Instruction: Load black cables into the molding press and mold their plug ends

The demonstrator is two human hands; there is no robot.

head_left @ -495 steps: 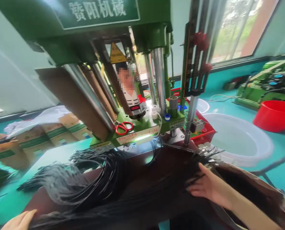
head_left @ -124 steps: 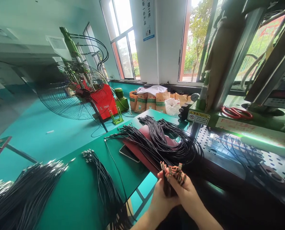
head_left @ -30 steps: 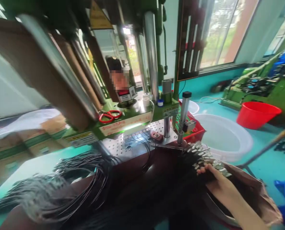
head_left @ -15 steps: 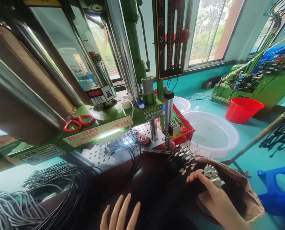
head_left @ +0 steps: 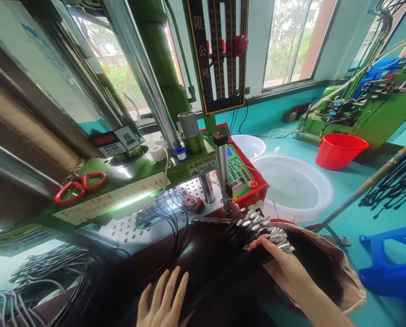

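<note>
My left hand point(head_left: 162, 299) rests low in the middle of the head view, fingers spread over dark cables, holding nothing. At the right, my right hand point(head_left: 281, 261) is closed round a bundle of metal connectors point(head_left: 279, 240) on black cables. Just beyond and to the left of it, more silver connectors point(head_left: 252, 221) lie at the edge of the dark red table point(head_left: 192, 252). Several thin black cables point(head_left: 175, 225) run from under the green press down onto this table. What the lower fingers of my right hand touch is hidden.
A green press point(head_left: 121, 175) with red scissors point(head_left: 82, 187) on it stands ahead. Cable coils point(head_left: 69, 272) lie at the left. A red control box point(head_left: 245, 175), white tubs point(head_left: 291, 186), a brown bag point(head_left: 353, 286), a red bucket point(head_left: 341, 152) and a blue stool point(head_left: 387, 268) are to the right.
The view has shifted, so the press appears farther left. My right hand, with the connectors, is nearer the other connectors. My left hand shows more of its back, still spread.
</note>
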